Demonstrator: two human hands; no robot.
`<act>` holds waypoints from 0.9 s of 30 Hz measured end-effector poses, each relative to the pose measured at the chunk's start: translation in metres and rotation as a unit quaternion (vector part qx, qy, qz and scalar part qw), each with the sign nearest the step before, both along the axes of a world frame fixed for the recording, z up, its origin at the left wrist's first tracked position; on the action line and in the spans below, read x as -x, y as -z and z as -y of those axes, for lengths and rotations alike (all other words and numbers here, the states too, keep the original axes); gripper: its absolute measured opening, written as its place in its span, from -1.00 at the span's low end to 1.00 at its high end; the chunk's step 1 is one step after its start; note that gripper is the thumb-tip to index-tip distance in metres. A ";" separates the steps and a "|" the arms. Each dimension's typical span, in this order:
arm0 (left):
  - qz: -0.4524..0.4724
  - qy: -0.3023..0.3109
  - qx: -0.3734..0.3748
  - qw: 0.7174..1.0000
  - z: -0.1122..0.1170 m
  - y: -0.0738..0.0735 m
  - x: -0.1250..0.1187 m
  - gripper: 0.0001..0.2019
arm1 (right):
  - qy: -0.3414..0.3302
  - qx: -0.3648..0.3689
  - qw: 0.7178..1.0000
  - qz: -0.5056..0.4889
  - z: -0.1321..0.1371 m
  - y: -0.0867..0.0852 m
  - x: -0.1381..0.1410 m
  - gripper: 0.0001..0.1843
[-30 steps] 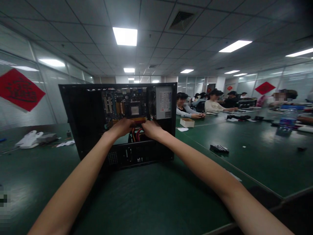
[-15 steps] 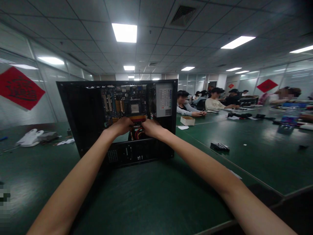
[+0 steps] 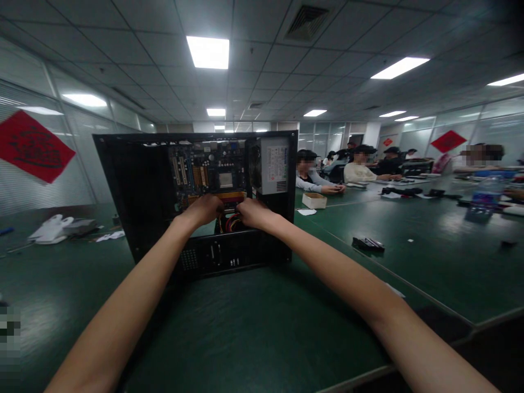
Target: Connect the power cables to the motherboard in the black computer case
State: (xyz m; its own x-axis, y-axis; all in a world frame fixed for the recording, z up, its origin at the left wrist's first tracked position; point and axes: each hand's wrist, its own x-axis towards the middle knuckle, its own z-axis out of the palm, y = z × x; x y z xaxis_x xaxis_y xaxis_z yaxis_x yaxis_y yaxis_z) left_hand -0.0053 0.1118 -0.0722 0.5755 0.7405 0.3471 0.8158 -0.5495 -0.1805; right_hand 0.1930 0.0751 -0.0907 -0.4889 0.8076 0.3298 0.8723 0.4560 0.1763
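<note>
Square white ceiling lights [image 3: 208, 52] are shining over a wide, glossy green tabletop [image 3: 229, 316]. Inside an upright black metal computer case [image 3: 262, 251], whose open side is facing the wearer, the left hand [image 3: 200, 212] is pointing rightward and the right hand [image 3: 256, 214] is pointing leftward, with a narrow gap lying between them. I cannot tell whether the fingers of either hand are pinching together, standing apart or clamping on something, since shadow and the backs of the hands are hiding the tips. Right by the fingertips, long orange-and-yellow strips [image 3: 233, 195] are running crosswise. Just below the fingers, a bundle of red, yellow and black cables [image 3: 232, 222] is looping. Above them, a dark printed circuit board [image 3: 219, 153] is lining the case's back, a square silver-grey block [image 3: 225, 180] sitting on it. Up and right of the fingers, a boxy grey metal power supply [image 3: 274, 166] is filling the corner. Well left of the fingers, outside the case, a crumpled white plastic bag [image 3: 51, 230] is lying. Well to their right, an open cream-coloured box [image 3: 314, 201] is standing, and several people are sitting farther off.
</note>
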 end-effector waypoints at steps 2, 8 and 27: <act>-0.011 -0.012 -0.011 1.000 0.002 0.000 -0.001 -0.74 | -0.002 -0.001 1.000 -0.004 0.000 0.000 0.000 -0.66; -0.017 -0.012 -0.007 1.000 0.001 0.001 0.000 -0.73 | -0.005 0.003 1.000 -0.003 0.001 0.000 0.000 -0.66; -0.072 -0.117 -0.012 0.990 0.016 -0.003 -0.014 -0.72 | -0.016 -0.010 1.000 0.000 -0.002 0.001 0.001 -0.67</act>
State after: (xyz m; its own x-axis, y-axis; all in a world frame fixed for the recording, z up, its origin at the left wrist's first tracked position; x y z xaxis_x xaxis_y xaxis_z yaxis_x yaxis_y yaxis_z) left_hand 0.0084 0.0960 -0.0689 0.4342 0.8516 0.2937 0.8850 -0.3425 -0.3154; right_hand 0.1923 0.0768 -0.0918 -0.5135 0.7849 0.3468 0.8578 0.4793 0.1855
